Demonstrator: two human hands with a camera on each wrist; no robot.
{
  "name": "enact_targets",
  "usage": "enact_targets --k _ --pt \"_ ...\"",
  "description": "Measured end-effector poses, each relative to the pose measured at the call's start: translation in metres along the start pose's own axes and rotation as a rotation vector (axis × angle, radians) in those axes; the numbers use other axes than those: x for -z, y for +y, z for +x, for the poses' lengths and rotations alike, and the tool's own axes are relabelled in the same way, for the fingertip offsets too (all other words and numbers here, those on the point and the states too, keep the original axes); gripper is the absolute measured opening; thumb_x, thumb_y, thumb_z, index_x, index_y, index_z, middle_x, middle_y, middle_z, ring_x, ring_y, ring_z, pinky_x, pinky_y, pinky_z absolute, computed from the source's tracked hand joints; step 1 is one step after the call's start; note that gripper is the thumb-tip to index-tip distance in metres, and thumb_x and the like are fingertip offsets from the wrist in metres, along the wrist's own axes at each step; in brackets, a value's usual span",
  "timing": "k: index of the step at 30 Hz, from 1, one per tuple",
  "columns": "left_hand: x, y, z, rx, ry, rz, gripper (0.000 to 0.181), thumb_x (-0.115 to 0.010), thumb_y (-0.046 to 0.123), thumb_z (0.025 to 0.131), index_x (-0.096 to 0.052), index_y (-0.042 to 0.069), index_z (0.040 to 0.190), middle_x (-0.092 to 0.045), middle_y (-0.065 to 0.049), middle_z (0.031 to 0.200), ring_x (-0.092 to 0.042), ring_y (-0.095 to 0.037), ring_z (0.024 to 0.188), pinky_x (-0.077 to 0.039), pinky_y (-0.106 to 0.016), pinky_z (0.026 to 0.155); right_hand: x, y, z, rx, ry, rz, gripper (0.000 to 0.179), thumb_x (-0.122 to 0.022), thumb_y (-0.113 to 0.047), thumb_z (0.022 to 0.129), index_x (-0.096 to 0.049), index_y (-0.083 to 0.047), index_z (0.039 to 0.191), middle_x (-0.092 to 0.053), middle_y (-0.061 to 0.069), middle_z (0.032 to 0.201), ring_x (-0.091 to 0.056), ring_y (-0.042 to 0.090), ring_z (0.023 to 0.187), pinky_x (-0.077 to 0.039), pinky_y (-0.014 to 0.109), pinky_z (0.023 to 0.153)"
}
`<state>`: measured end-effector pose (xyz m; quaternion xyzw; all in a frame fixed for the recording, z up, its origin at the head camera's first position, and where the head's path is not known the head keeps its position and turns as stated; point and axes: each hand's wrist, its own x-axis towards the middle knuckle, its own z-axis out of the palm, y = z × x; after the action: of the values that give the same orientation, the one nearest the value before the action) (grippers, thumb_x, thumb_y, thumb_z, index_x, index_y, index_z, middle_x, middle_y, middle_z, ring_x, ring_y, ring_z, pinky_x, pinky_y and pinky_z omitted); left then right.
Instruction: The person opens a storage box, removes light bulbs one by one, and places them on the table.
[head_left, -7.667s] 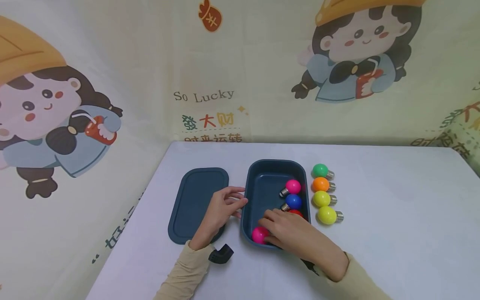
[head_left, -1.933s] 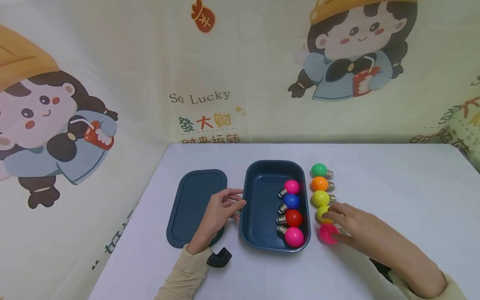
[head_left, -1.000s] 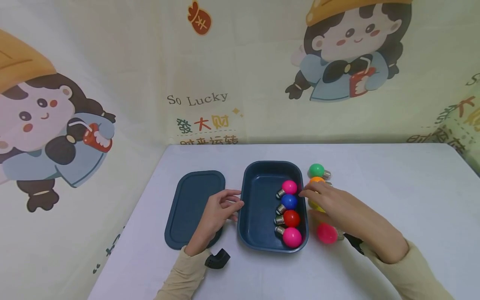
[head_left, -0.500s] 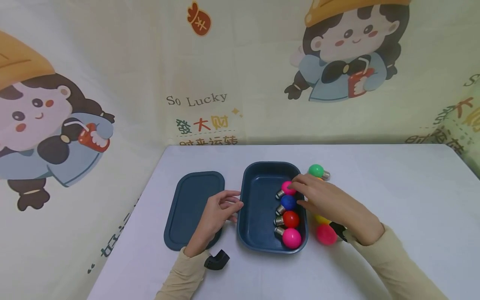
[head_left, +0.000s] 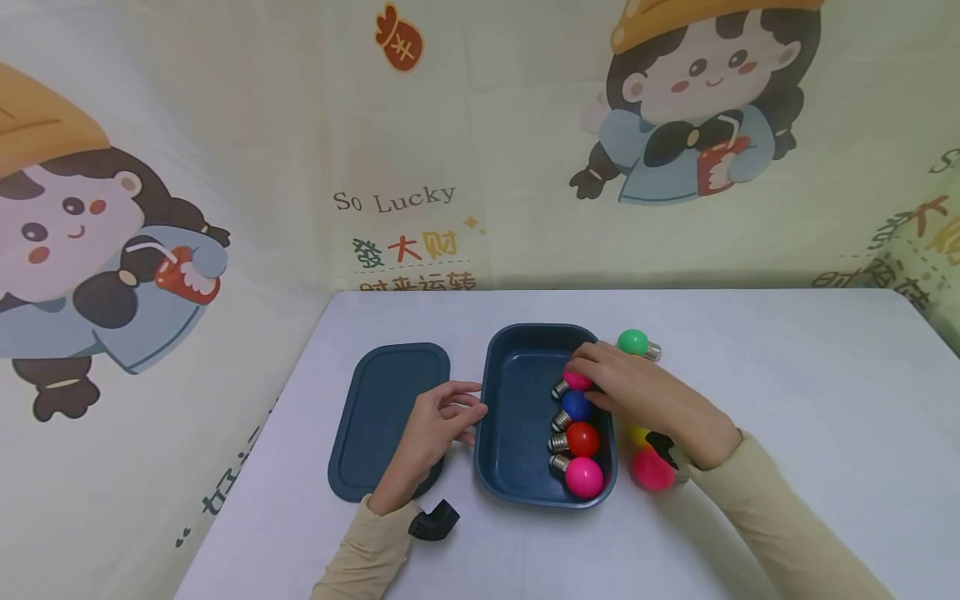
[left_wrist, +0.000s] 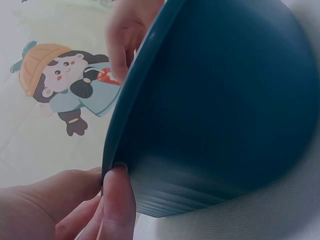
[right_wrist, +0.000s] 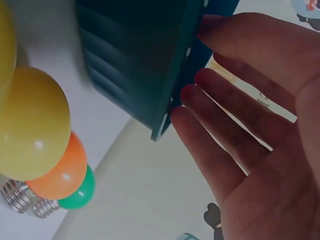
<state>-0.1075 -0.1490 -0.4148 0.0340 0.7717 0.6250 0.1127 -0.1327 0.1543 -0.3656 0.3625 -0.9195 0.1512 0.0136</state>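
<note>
My left hand pinches the left rim of a dark blue box, with fingers on both sides of that rim in the left wrist view. Over the box's right wall reaches my right hand. Its fingers curve loosely over a pink light bulb, with the thumb beside a blue bulb. In the right wrist view its other fingers are spread and nearly straight, and the box rim hides the thumb tip. A red bulb and another pink bulb lie nearer the front.
Right of the box stand several bulbs in a row: a green bulb, an orange bulb, a yellow bulb and a pinkish-red bulb. A dark blue lid lies left of the box on the white table.
A pink bulb earlier held in the box now lies outside at the row's front end. My right hand has since moved back and left into the box. The left hand stays at the rim.
</note>
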Motion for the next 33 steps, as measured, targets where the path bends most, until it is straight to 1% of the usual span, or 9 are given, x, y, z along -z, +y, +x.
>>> enact_targets --k 7,13,16,24,29,33 --pt "0.0 0.002 -0.001 0.006 -0.011 -0.014 0.04 -0.075 0.014 0.089 -0.064 0.003 0.125 -0.066 -0.018 0.104 -0.066 -0.015 0.071 -0.061 -0.029 0.061 -0.005 0.003 0.008 -0.002 -0.032 0.004 0.037 -0.081 -0.008 0.082 -0.068 -0.003 0.116 -0.063 0.01 0.114 -0.06 0.026 0.106 -0.06 0.035 0.082" --pt "0.001 0.001 0.0 0.008 -0.01 -0.014 0.039 -0.075 0.014 0.089 -0.064 0.003 0.126 -0.066 -0.017 0.104 -0.066 -0.015 0.071 -0.061 -0.029 0.061 -0.008 0.005 0.013 0.019 -0.031 -0.022 0.034 -0.08 -0.009 0.083 -0.068 -0.003 0.115 -0.064 0.01 0.112 -0.061 0.026 0.105 -0.06 0.035 0.083" --pt "0.001 0.001 0.0 0.008 -0.009 -0.013 0.04 -0.074 0.014 0.089 -0.063 0.003 0.126 -0.066 -0.018 0.104 -0.066 -0.016 0.073 -0.061 -0.029 0.061 -0.009 0.005 0.016 0.017 -0.043 -0.038 0.034 -0.079 -0.009 0.083 -0.068 -0.003 0.115 -0.064 0.011 0.113 -0.062 0.027 0.106 -0.061 0.035 0.082" --pt "0.001 0.001 0.0 0.012 -0.011 -0.014 0.041 -0.074 0.014 0.09 -0.063 0.002 0.127 -0.066 -0.018 0.104 -0.067 -0.018 0.077 -0.061 -0.031 0.062 -0.012 0.006 0.024 0.011 -0.082 -0.093 0.036 -0.082 -0.005 0.079 -0.07 -0.004 0.112 -0.065 0.011 0.109 -0.062 0.026 0.103 -0.061 0.034 0.077" --pt "0.001 0.0 0.0 0.017 -0.007 -0.008 0.04 -0.075 0.014 0.089 -0.063 0.003 0.126 -0.066 -0.018 0.104 -0.067 -0.018 0.076 -0.061 -0.03 0.061 -0.014 0.009 0.028 0.014 -0.109 -0.097 0.03 -0.08 -0.004 0.08 -0.072 -0.006 0.109 -0.065 0.009 0.104 -0.062 0.024 0.1 -0.061 0.033 0.076" --pt "0.001 0.001 0.0 0.017 -0.004 -0.006 0.04 -0.075 0.015 0.089 -0.064 0.003 0.126 -0.066 -0.017 0.104 -0.068 -0.018 0.075 -0.061 -0.03 0.061 -0.015 0.011 0.031 0.023 -0.108 -0.091 0.026 -0.079 -0.003 0.082 -0.073 -0.005 0.107 -0.066 0.009 0.103 -0.061 0.024 0.098 -0.061 0.033 0.077"
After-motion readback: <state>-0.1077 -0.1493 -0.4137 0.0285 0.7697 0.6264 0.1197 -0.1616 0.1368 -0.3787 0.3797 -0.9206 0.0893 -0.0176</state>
